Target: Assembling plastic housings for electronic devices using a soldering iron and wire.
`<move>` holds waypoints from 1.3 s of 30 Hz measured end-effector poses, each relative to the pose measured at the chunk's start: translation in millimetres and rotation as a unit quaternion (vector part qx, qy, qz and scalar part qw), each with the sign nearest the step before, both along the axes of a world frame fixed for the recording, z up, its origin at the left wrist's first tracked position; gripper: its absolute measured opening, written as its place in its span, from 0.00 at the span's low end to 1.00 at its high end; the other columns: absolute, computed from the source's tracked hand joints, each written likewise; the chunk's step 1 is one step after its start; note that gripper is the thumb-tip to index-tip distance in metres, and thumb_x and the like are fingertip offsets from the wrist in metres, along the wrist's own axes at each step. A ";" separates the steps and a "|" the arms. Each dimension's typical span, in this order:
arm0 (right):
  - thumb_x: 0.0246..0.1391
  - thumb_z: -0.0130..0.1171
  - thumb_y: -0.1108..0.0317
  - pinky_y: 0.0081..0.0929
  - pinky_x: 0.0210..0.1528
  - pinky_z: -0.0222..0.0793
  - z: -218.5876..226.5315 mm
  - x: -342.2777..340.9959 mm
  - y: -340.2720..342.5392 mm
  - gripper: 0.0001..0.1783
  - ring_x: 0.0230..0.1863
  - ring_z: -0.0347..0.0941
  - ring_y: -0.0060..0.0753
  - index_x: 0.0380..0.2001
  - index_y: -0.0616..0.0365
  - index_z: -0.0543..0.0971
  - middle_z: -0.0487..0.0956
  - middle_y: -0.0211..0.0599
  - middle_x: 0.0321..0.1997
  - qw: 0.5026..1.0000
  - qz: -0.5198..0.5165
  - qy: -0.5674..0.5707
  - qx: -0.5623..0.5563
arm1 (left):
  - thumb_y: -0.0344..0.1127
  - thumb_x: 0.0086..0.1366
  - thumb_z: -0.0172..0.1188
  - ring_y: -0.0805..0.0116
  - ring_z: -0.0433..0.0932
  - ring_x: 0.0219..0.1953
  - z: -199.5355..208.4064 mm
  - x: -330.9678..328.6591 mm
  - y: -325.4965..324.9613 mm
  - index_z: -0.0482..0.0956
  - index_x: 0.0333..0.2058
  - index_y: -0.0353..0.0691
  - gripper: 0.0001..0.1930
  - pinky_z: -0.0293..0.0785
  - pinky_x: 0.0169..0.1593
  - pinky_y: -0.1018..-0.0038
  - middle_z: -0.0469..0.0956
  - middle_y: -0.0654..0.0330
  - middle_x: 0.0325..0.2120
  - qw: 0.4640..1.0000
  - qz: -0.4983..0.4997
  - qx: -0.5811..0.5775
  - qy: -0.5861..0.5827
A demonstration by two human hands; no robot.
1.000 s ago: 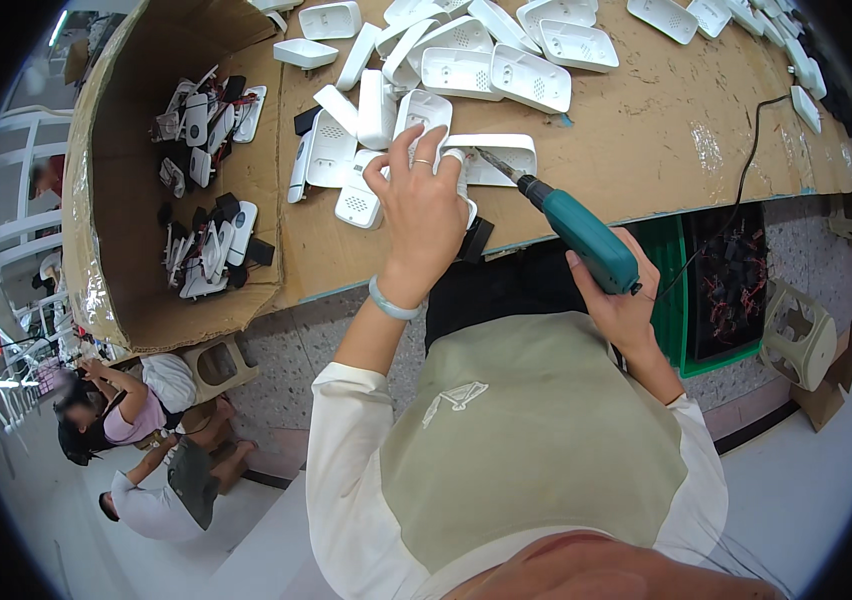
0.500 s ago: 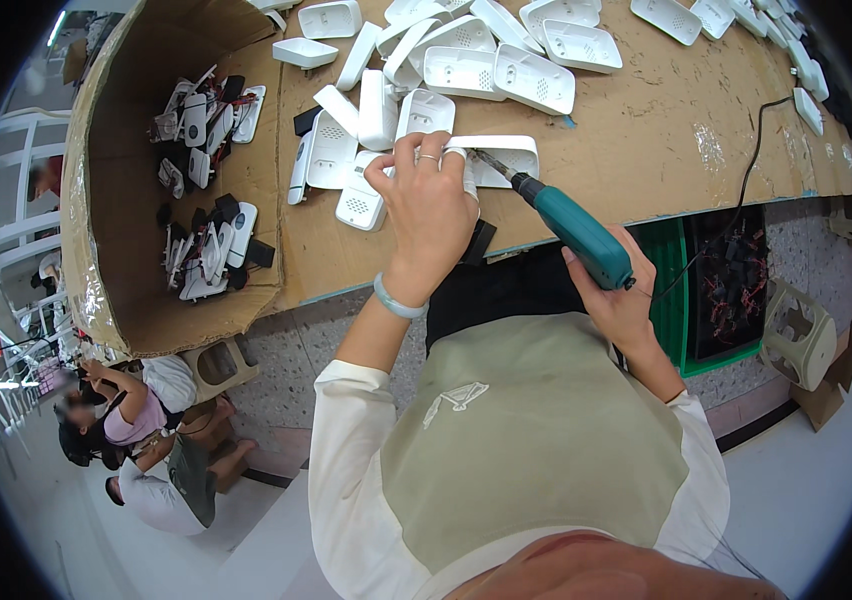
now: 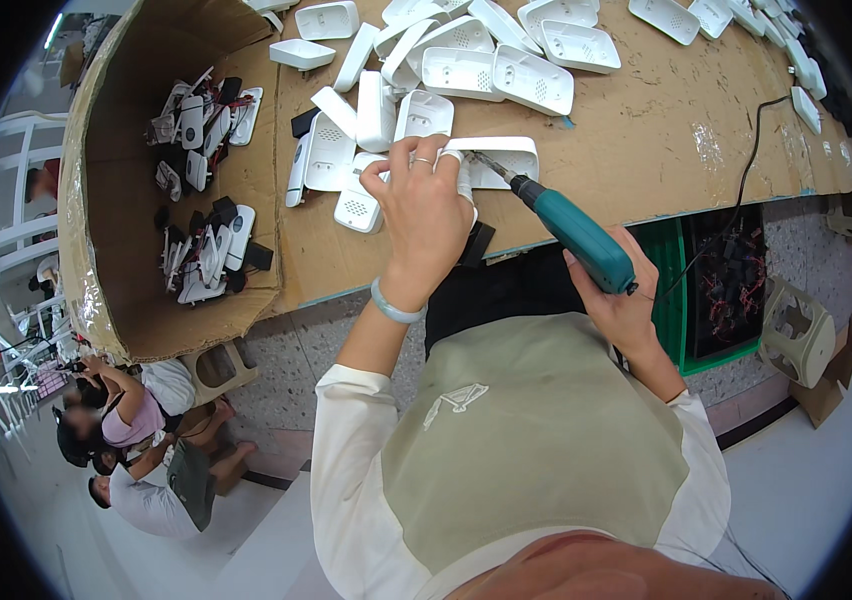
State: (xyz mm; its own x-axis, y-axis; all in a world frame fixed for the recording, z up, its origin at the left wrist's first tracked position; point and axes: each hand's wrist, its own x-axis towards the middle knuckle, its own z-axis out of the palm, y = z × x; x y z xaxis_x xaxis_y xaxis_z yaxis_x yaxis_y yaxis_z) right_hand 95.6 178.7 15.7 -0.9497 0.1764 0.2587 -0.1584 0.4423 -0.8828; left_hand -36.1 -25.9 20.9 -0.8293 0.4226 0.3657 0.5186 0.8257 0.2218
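My right hand [image 3: 626,300] is wrapped round the rear of a teal corded electric screwdriver [image 3: 578,232]. Its metal shaft points up and left, the tip reaching the left end of an open white plastic housing [image 3: 512,158]. At that same end the curled fingers of my left hand [image 3: 426,210] grip the housing. White wrapping covers one of these fingertips, and the hand hides what lies below it. Just left of it rests another white casing with a grille of holes [image 3: 357,212]. A small black block [image 3: 477,243] sits by the table edge.
Many white housings [image 3: 534,80] are spread over the cardboard-covered table [image 3: 646,130]. An open cardboard box [image 3: 96,240] at left holds assembled units with wires. A black cord [image 3: 746,175] crosses the table's right side. Below stands a green crate [image 3: 676,340]; other people [image 3: 136,410] sit at lower left.
Both hands and the screwdriver keep almost the same place, with the tip still at the housing's left end. At lower left, a person in white has shifted slightly.
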 end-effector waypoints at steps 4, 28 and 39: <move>0.50 0.69 0.79 0.29 0.37 0.71 0.0 0.0 -0.8 0.12 0.32 0.75 0.44 0.38 0.64 0.78 0.77 0.44 0.32 1.000 -0.002 0.001 0.009 | 0.20 0.45 0.59 0.59 0.73 0.54 1.3 -0.3 1.0 0.84 0.34 0.34 0.15 0.56 0.57 0.56 0.82 0.61 0.46 1.000 -0.001 -0.005 0.003; 0.49 0.68 0.80 0.29 0.35 0.71 3.3 1.4 3.7 0.12 0.31 0.74 0.42 0.37 0.61 0.78 0.75 0.42 0.32 0.999 0.010 -0.024 0.024 | 0.20 0.43 0.58 0.59 0.73 0.54 2.1 -1.9 6.4 0.85 0.31 0.34 0.13 0.56 0.57 0.55 0.81 0.58 0.46 1.000 0.013 -0.027 -0.001; 0.50 0.69 0.80 0.28 0.41 0.73 13.2 17.1 5.9 0.11 0.35 0.77 0.39 0.37 0.66 0.79 0.80 0.43 0.35 0.999 -0.030 -0.020 -0.036 | 0.21 0.43 0.59 0.59 0.72 0.55 0.8 -1.2 6.7 0.85 0.31 0.35 0.13 0.55 0.57 0.54 0.80 0.59 0.47 0.999 0.022 -0.047 0.002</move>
State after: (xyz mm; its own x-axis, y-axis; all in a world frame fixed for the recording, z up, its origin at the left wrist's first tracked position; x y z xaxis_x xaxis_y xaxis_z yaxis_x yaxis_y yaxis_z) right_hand 112.6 184.6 28.9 -0.9461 0.2512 0.2046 -0.0965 0.3843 -0.9181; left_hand -37.3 -19.2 21.7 -0.8462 0.4184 0.3300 0.4824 0.8645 0.1408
